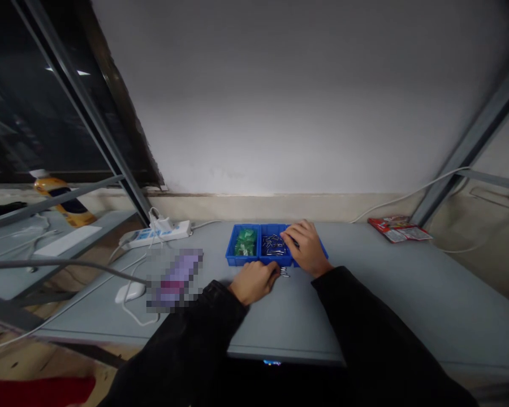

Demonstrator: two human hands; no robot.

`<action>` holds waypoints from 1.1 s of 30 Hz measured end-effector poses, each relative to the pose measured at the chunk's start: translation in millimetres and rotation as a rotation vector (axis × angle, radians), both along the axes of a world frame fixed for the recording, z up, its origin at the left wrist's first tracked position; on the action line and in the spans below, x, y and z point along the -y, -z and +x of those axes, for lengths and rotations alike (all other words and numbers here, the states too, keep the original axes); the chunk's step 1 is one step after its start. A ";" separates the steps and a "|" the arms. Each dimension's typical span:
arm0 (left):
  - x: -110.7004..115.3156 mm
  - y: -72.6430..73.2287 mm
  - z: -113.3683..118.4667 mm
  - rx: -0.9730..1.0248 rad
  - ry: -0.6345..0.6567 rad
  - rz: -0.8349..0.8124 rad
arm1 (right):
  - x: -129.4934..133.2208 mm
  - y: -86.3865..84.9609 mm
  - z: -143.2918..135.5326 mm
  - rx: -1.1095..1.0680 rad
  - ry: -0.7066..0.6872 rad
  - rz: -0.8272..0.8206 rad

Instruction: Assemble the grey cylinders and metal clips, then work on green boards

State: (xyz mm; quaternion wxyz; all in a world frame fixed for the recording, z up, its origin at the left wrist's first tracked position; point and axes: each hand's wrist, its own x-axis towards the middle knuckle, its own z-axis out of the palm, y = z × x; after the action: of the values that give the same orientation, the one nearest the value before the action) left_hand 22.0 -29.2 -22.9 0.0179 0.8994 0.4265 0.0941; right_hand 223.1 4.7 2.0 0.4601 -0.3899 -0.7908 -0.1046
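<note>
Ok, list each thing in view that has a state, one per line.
Left bin: holds something green
Middle bin: holds metal pieces
Right bin: mostly hidden, contents unseen
Loose pieces: lying on the table
Left hand: fingers curled, grip hidden
Right hand: fingers bent, over the bins
Power strip: plug in
Bottle: capped
Red packet: lying down, seal unclear

Smooth plastic bins (242, 262), shiny metal pieces (274, 242), a matt worktop (390, 288), a glossy packet (398, 229); sleeves (377, 322), dimly seen, perhaps cloth.
</note>
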 end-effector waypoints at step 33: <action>-44.3 -28.5 -11.8 0.412 0.080 0.375 | 7.8 0.2 -10.1 -0.118 -0.154 -0.146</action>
State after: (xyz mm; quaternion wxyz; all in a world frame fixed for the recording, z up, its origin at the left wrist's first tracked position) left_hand 10.2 15.2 5.6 -0.0587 0.8652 0.3530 0.3513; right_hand 213.0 -3.1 1.8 0.4831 -0.3659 -0.7953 0.0120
